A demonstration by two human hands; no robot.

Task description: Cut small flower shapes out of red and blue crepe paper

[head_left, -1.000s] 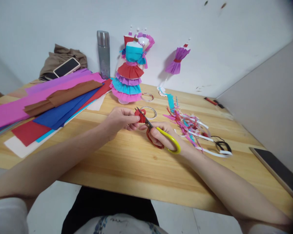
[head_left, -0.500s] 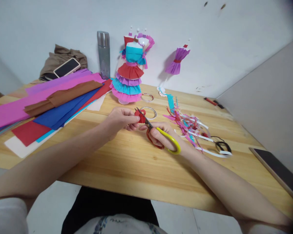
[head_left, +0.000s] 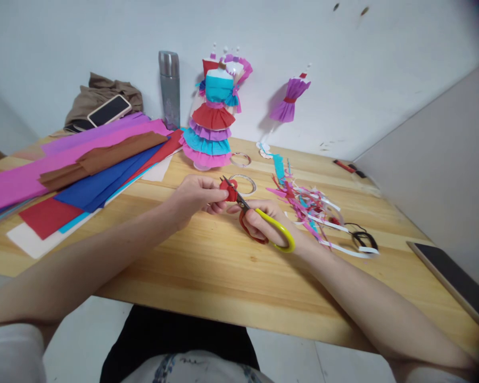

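Between thumb and fingers, my left hand (head_left: 197, 196) pinches a small piece of red crepe paper (head_left: 232, 193). My right hand (head_left: 265, 213) grips a pair of scissors (head_left: 277, 227) with one yellow and one red handle. The dark blades lie across the red paper, pointing up and left, their tips slightly apart. Both hands are above the wooden table, close together. Behind them stands a small dress form (head_left: 212, 114) in a tiered paper dress of turquoise, red, purple and pink. Other dressed forms are partly hidden behind it.
Folded colored paper sheets (head_left: 104, 183) cover the left side. A grey flask (head_left: 170, 93), tape rolls (head_left: 245, 184) and a purple-dressed form (head_left: 289, 101) stand or lie farther back. Paper scraps (head_left: 303, 205) are heaped at right, with a phone (head_left: 451, 276) near the right edge.
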